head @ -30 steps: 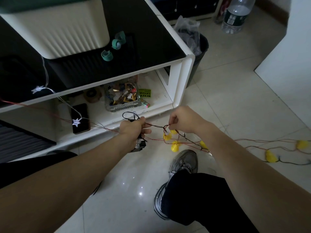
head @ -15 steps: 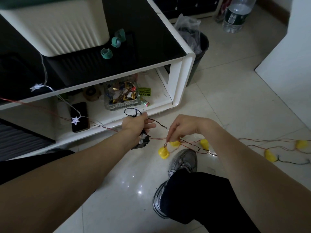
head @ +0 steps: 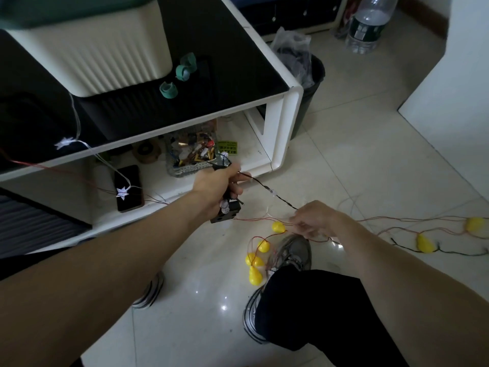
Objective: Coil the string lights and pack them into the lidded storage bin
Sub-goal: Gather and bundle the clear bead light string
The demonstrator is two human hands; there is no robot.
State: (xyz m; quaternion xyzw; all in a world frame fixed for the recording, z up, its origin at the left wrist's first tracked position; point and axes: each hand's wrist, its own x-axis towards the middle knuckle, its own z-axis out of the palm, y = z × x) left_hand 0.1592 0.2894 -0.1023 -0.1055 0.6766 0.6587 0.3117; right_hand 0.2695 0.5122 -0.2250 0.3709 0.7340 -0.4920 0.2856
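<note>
My left hand (head: 219, 184) grips a coiled bundle of black-wired string lights with a black battery box (head: 226, 213) hanging below the fist. A black wire (head: 275, 195) runs from that fist down to my right hand (head: 315, 219), which pinches the wire and the thin red strands. Yellow bulbs (head: 254, 260) on red wire dangle in a bunch below my right hand, over the floor. More yellow bulbs (head: 424, 243) lie on the tiles at right. The cream ribbed storage bin (head: 100, 54) with a dark green lid (head: 53, 9) stands on the black tabletop.
A white star light string (head: 123, 192) trails over the table edge (head: 185, 135) onto a phone (head: 129, 188) on the lower shelf. Green tape rings (head: 182, 71) lie beside the bin. A black trash can (head: 312, 83) and water bottle (head: 367, 25) stand beyond. My shoe (head: 291, 258) is under the wires.
My right hand dropped lower and right, away from my left hand, drawing out black wire between them. The yellow bulbs that were at my fingers now hang lower.
</note>
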